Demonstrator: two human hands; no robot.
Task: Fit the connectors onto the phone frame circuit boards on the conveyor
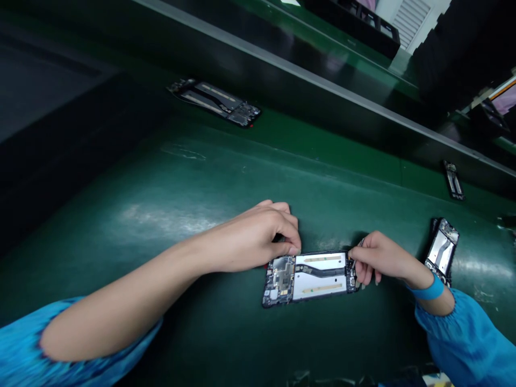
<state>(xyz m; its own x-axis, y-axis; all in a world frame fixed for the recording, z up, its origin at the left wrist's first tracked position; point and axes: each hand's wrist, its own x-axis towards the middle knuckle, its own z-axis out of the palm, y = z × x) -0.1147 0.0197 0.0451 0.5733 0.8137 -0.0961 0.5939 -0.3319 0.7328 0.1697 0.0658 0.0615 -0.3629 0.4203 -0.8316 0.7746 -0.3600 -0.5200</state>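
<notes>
An opened phone frame [310, 277] lies flat on the green belt [181, 204], its circuit board at the left end and two pale strips along the middle. My left hand [258, 236] rests on the frame's upper left edge, fingers curled and pinched against it. My right hand [377, 258] is at the frame's right end, its fingers pinched around a small thin tool or part that I cannot make out, touching the edge there.
Another opened phone frame [442, 250] lies just right of my right wrist. Two more frames [220, 102] [453, 180] sit farther up the belt. A metal rail [322, 80] runs diagonally behind, with dark trays beyond it.
</notes>
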